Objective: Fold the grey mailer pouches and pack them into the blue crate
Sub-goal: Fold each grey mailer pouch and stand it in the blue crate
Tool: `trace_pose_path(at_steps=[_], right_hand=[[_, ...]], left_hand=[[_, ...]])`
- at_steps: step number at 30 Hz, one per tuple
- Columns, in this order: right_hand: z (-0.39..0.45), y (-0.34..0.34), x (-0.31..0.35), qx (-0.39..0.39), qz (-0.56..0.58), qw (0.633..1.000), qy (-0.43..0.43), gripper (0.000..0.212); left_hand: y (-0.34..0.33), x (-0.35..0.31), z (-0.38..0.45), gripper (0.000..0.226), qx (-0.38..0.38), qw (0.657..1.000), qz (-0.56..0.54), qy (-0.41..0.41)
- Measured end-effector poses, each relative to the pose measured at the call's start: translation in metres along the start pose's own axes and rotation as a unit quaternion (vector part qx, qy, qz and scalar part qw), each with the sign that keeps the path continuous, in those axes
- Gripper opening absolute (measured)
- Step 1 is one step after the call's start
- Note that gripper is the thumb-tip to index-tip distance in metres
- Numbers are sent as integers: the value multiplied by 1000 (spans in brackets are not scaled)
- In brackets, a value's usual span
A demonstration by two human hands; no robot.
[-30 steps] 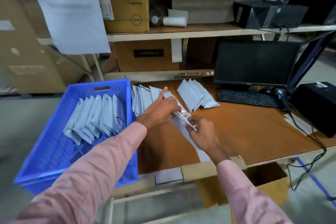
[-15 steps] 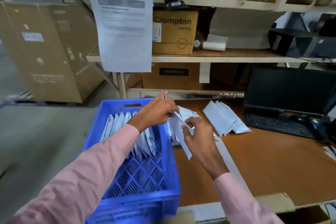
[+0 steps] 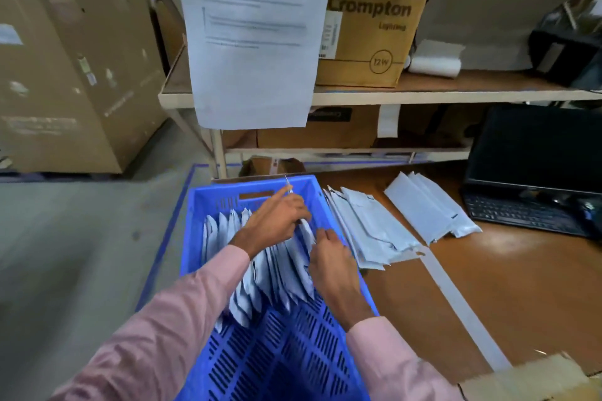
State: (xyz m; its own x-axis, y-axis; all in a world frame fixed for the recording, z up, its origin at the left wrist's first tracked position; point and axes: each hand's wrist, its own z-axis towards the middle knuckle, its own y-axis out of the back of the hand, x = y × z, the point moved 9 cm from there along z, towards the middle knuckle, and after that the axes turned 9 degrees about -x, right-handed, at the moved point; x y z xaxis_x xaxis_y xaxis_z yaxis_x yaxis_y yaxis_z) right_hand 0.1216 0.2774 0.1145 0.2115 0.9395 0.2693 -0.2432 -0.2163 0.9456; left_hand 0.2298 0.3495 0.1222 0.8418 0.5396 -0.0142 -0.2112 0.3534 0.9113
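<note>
Blue crate [image 3: 208,205] has a row of folded grey pouches [image 3: 277,273] standing on edge. Both hands, left [image 3: 277,221] and right [image 3: 332,257], pinch one folded pouch [image 3: 306,231] over that row.

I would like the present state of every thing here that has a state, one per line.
Blue crate: partly filled, pouches standing on edge.
Folded pouch: held by both hands over the crate.
Left hand: gripping the pouch.
Right hand: gripping the pouch.
Pouches on the table: lying flat, unpacked.
Monitor: dark.
</note>
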Motion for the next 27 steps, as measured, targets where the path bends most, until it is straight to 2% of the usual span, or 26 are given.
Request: trace_pose_path(at_steps=[4,8,10,13,15,18,24,26,27], right_hand=[[13,-30,1,27,-66,997,-6,30],[20,-55,5,44,-53,998,-3,35],[21,-64,2,46,9,998,-44,31],[23,-83,-4,65,82,993,-57,17],[20,-93,-5,83,84,992,-51,25],[22,-94,-9,38,48,997,-53,34],[26,-87,-9,35,70,994,-79,25],[22,-101,-13,83,114,984,-110,21],[24,-97,-11,47,113,989,-81,21]], left_hand=[[-32,18,-3,36,42,999,-10,20],[-63,35,-6,40,112,992,-5,62],[-74,38,-7,33,135,989,4,66],[-82,39,-6,26,143,987,7,71],[-82,43,-4,29,140,986,16,83],[-83,48,-3,33,145,985,17,94],[-82,54,-5,40,160,980,-2,118],[-78,54,-3,42,146,982,-17,118],[-75,53,-2,42,133,984,-24,116]])
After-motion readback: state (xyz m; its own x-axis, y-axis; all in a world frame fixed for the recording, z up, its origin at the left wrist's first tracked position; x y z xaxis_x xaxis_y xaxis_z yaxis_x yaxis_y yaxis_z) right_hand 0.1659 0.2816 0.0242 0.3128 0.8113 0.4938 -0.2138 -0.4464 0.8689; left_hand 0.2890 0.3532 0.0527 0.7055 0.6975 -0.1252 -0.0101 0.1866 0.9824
